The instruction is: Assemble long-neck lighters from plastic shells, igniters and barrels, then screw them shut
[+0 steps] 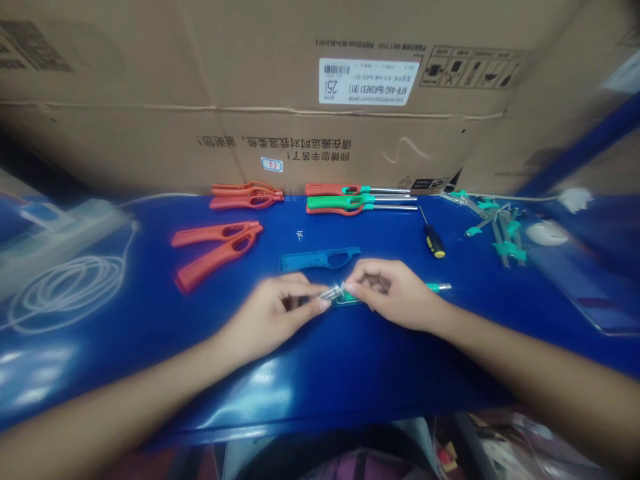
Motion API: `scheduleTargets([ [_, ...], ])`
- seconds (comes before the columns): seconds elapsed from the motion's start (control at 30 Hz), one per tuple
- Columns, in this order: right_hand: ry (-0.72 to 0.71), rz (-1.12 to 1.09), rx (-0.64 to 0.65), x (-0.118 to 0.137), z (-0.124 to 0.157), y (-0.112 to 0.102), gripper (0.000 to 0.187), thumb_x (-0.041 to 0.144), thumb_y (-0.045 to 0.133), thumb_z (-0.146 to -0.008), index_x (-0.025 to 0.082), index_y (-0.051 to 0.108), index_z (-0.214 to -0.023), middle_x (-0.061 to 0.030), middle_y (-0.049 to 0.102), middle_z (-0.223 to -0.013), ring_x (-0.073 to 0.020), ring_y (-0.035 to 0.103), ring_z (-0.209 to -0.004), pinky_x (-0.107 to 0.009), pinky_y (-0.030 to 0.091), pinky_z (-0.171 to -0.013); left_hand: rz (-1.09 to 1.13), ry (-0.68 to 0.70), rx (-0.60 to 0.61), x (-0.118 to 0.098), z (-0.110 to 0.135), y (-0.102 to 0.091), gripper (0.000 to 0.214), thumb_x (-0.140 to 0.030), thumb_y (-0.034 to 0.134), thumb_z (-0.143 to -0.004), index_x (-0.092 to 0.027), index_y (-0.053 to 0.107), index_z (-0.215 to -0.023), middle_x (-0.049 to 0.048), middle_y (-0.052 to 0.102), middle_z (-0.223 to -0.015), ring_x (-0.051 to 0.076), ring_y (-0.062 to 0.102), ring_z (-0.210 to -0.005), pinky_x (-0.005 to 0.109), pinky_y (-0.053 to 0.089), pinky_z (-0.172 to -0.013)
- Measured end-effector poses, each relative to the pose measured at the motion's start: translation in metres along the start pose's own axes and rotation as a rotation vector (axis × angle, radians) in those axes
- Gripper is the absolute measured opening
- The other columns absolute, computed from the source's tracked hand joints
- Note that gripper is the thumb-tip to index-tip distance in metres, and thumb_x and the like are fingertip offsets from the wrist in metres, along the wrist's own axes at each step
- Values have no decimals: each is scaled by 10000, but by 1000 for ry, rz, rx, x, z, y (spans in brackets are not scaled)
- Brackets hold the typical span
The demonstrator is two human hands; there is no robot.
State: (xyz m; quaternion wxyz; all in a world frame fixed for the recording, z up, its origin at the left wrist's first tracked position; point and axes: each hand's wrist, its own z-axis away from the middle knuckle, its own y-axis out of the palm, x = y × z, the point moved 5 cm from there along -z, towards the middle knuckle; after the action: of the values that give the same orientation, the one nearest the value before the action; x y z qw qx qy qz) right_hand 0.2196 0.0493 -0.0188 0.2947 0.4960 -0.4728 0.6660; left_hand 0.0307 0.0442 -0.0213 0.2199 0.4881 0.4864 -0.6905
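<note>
Presently, your left hand and right hand pinch a clear part, just below centre frame.
It sits between both sets of fingertips, below the blue shell. Three lighters, upper centre, appear assembled; orange shells, left of centre, and clear-and-green parts, upper right, seem left unassembled.

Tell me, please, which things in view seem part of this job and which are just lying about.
Probably the job:
clear part being held
blue handle shell
orange handle shells
lighters
screwdriver

Probably just lying about:
white cable
power strip
cardboard behind
</note>
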Motion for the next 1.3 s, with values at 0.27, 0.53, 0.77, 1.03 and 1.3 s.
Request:
scheduleTargets([
  [0.27, 62, -167, 18, -4, -2, -3, 315, 451, 743, -805, 152, 649, -824, 48, 552, -561, -75, 503, -460, -211, 411, -443, -7, -24, -47, 0, -2, -4, 300, -408, 734, -835, -216, 809, -1053, 16, 662, -760, 82, 383, -543, 216, 305, -498],
  [0.53, 50, -123, -23, 1, -1, -2, 256, 403, 732, -806, 159, 654, -792, 51, 544, -547, -68, 475, -456, -214, 367, -439, 13, -17, -53, 3, -1, -2, 285, -391, 739, -834, -222, 810, -1053, 33, 692, -813, 89, 404, -561, 217, 318, -506],
  [0.77, 73, -97, -3, 1, 0, 0, 242, 393, 713, -810, 159, 655, -792, 36, 553, -581, -79, 493, -492, -223, 385, -471, 21, -15, -40, 3, -1, 1, 280, -373, 735, -842, -214, 807, -1061, 37, 685, -823, 96, 422, -584, 224, 335, -530],
  [1.03, 69, -49, 22, -2, 0, 0, 245, 399, 711, -818, 160, 662, -799, 22, 579, -591, -92, 525, -503, -229, 407, -480, 11, 20, -43, 3, -1, 1, 275, -358, 727, -849, -210, 805, -1068, 35, 675, -818, 95, 422, -580, 223, 335, -530],
  [1.3, 105, -198, 33, -4, -3, -2, 285, 417, 758, -781, 148, 668, -815, 39, 582, -552, -77, 526, -484, -214, 432, -479, 3, -3, -52, 0, -2, -2, 285, -389, 729, -847, -222, 806, -1065, 26, 682, -798, 82, 401, -550, 219, 315, -508],
])
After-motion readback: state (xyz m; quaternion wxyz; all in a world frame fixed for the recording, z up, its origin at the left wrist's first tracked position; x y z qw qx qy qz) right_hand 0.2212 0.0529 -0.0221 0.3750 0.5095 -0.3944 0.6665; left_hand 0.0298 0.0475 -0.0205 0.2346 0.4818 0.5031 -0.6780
